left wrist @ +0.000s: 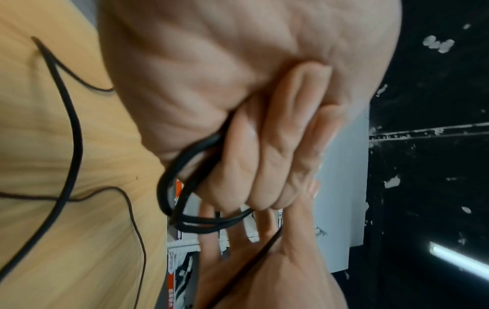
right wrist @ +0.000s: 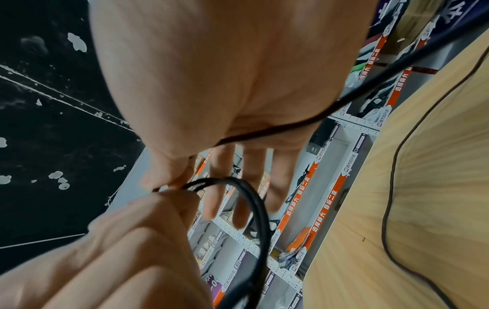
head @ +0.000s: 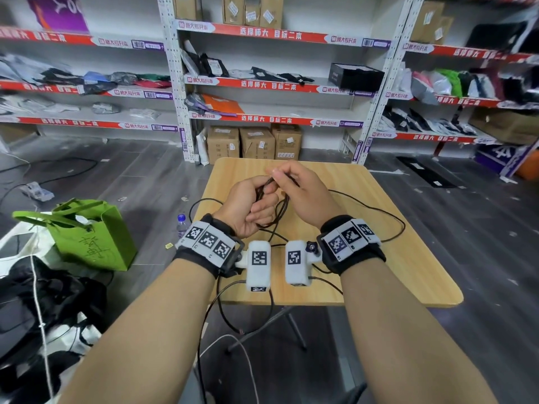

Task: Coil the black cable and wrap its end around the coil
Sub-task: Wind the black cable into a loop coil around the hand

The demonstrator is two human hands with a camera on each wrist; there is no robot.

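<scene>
1. We hold the black cable (head: 264, 199) above the wooden table (head: 379, 258). The left hand (head: 248, 208) has its fingers curled round a few gathered loops, and the right hand (head: 300, 193) pinches a strand between thumb and forefinger just beside them, its other fingers spread.
2. We judge the coiling only partly done: a long run of cable still lies loose on the tabletop, curving out to the right and back toward us.
3. To do this step well, we would draw slack in with the right hand, lay each new turn the same size as those already held, and let the cable roll slightly so it does not kink.
4. The left hand should clamp each turn as it arrives, or the springy loops may slip apart.
5. The cable is thin, round, matte and rubbery in look. In the left wrist view the loops (left wrist: 185, 188) bend smoothly, without creases.
6. The tabletop shows pale, smooth wood grain with rounded corners.
7. The cable's free end may hang off the near edge, though we cannot tell it from the wrist-camera leads there.
</scene>
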